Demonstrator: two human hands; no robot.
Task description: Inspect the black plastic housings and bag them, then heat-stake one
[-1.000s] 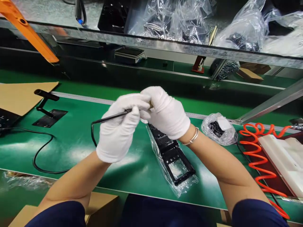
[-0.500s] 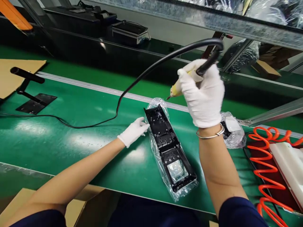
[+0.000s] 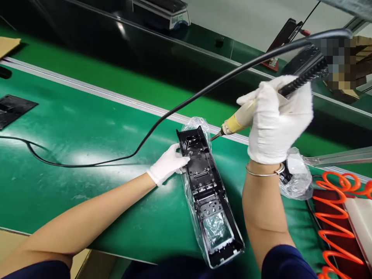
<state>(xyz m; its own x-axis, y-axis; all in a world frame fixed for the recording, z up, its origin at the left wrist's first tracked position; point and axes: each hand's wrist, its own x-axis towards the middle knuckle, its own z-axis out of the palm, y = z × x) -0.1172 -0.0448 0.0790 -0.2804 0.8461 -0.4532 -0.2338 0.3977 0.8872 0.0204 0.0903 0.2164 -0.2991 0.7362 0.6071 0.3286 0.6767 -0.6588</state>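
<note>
A long black plastic housing (image 3: pixel 203 164) lies open side up on clear plastic wrap (image 3: pixel 190 205), with a square window near its lower end. White-gloved, my left hand (image 3: pixel 168 164) grips its upper left edge, thumb over the rim and fingers at the side. My right hand (image 3: pixel 280 120), also gloved, is closed around an electric screwdriver (image 3: pixel 236 119) with a yellow band near its nose. The driver's bit points down and left, close to the housing's upper right edge; whether it touches cannot be made out. A black cable (image 3: pixel 200 93) arcs from the driver leftward to the bench.
A green bench (image 3: pixel 122 201) carries a plastic-wrapped black part (image 3: pixel 296 174) right of my wrist. Beyond it are a coiled orange air hose (image 3: pixel 331 217) and a white block (image 3: pixel 360 217). A metal rail (image 3: pixel 116 97) runs behind. A black plate (image 3: pixel 17 108) lies at left.
The screwdriver's bit has come lower beside the housing. My left hand has closed from touching the housing's edge to gripping it. The camera view has shifted and the housing looks tilted differently.
</note>
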